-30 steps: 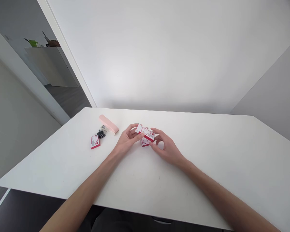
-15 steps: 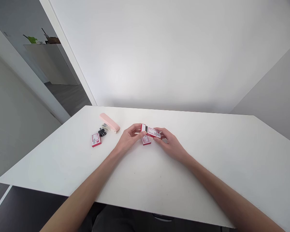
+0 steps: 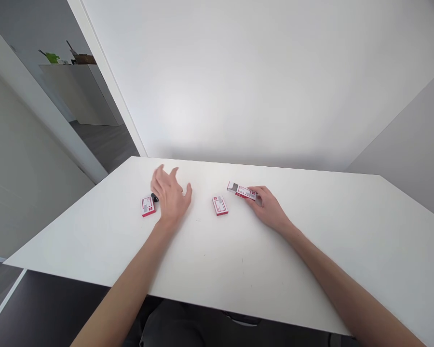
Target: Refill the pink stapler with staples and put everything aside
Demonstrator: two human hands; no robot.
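Through the head view, I take the middle box (image 3: 220, 206) as landmark. I'd keep the pinch of the right hand (image 3: 269, 207) light, sparing the walls of the open box (image 3: 243, 191), which it grasps beyond and right of the middle box, open end leftward. The left hand (image 3: 169, 193), spread and gripping nothing I can see, reaches out left of the middle box.

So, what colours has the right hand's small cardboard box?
The box is white and red; head view.

Pale cabinet (image 3: 81, 94) at far left
A green item (image 3: 52, 58) and a brown item (image 3: 84, 59) sit on top, left to right.
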